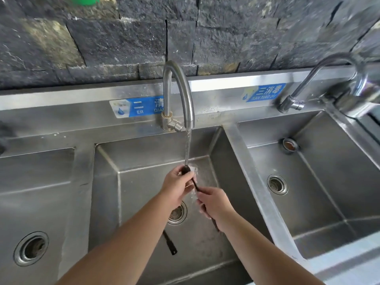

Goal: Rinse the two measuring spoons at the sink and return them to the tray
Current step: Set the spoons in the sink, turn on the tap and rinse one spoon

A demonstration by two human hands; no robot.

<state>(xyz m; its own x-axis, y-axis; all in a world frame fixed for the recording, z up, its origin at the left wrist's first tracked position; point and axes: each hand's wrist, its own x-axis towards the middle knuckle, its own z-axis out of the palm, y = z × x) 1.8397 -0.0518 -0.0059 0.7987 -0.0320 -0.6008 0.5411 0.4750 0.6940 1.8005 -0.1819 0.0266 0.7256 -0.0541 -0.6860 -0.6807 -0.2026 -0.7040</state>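
Dark measuring spoon (195, 184) under running water (188, 147) in middle sink basin (144, 161), bowl end up. Left hand (178, 185) closed around bowl end; right hand (213, 203) closed on handle, at 4 o'clock from left. Second dark spoon handle (170, 242) lies on basin floor at 6 o'clock from drain (178, 212). Gooseneck faucet (178, 93) at 12 o'clock.

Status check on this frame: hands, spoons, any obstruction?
Left hand rubbing spoon bowl under running faucet. Right hand gripping its handle. Second spoon lying in middle basin. Nothing blocking.
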